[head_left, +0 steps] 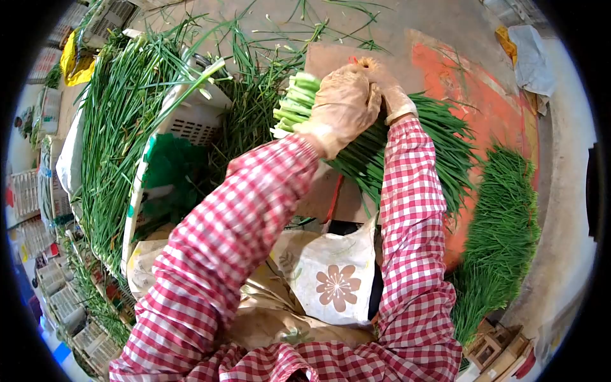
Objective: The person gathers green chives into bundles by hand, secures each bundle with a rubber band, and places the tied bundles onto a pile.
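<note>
One bundle of green stalks (296, 102), right of the crate (192, 130), clasped near its pale ends.
Left hand (344, 105) grips it; right hand (386, 81) sits close, hold unclear. Bunching seems underway, calling for steady pressure.

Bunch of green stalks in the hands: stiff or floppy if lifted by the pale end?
Probably mixed: the pale ends look thick and straight, so likely firm in the grip; the long, thin leaves fan out and would likely droop.
</note>
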Available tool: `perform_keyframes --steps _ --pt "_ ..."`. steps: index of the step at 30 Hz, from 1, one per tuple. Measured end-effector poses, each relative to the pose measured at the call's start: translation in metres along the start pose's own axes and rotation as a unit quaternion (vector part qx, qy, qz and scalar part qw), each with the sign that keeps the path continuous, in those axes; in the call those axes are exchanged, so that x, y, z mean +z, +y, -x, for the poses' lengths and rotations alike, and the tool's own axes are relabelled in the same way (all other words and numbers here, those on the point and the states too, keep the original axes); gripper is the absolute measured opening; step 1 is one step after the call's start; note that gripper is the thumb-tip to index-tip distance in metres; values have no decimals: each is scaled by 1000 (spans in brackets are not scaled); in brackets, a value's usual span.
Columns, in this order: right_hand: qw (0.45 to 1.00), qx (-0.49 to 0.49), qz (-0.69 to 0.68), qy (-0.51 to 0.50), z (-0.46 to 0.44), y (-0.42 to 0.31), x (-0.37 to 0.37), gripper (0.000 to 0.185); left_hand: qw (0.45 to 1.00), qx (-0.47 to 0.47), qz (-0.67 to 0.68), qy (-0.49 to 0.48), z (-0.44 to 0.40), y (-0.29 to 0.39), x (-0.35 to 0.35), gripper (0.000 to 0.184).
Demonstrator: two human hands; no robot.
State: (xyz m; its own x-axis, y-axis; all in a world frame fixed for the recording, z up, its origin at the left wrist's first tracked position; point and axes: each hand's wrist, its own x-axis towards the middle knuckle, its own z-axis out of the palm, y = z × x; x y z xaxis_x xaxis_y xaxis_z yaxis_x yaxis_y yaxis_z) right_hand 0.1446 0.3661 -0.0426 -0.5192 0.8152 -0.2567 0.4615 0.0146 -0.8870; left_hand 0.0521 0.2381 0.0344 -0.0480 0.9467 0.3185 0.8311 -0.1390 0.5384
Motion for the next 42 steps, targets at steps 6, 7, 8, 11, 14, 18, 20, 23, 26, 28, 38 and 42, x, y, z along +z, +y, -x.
perform_keyframes --steps 6,7,8,11,14,18,20,23,26,28,38,42 --pt "1000 11 23 -17 -6 -2 6 26 975 145 167 -18 101 6 -60 24" --pt "1000 5 16 -7 -6 -6 6 26 976 128 154 -87 123 -2 -56 27" --pt "1000 -1 28 -4 -6 -8 6 27 975 126 148 -111 140 -14 -49 30" --pt "999 -4 46 -9 -3 -13 3 26 967 122 124 -184 154 -34 -25 38" --pt "1000 -9 -9 -11 -5 -6 7 24 915 240 11 -323 120 -21 -22 43" --pt "999 -4 -29 -13 3 -14 6 21 911 301 13 -281 119 -28 -2 33" --pt "999 -34 5 -3 4 -11 7 22 916 327 -40 -229 126 -24 2 30" --pt "997 -25 75 0 13 -27 5 25 943 236 29 -233 134 -19 1 20" --pt "998 32 -49 -3 12 -21 8 23 871 -94 347 -336 148 -24 -28 12" --pt "999 37 -11 -7 4 -13 8 21 847 -153 425 -281 166 -14 -33 21" --pt "944 -51 325 34 16 -19 19 25 696 -281 660 -29 80 48 -28 22" --pt "923 -31 382 35 35 -47 19 24 691 -400 601 -38 43 48 -19 13"
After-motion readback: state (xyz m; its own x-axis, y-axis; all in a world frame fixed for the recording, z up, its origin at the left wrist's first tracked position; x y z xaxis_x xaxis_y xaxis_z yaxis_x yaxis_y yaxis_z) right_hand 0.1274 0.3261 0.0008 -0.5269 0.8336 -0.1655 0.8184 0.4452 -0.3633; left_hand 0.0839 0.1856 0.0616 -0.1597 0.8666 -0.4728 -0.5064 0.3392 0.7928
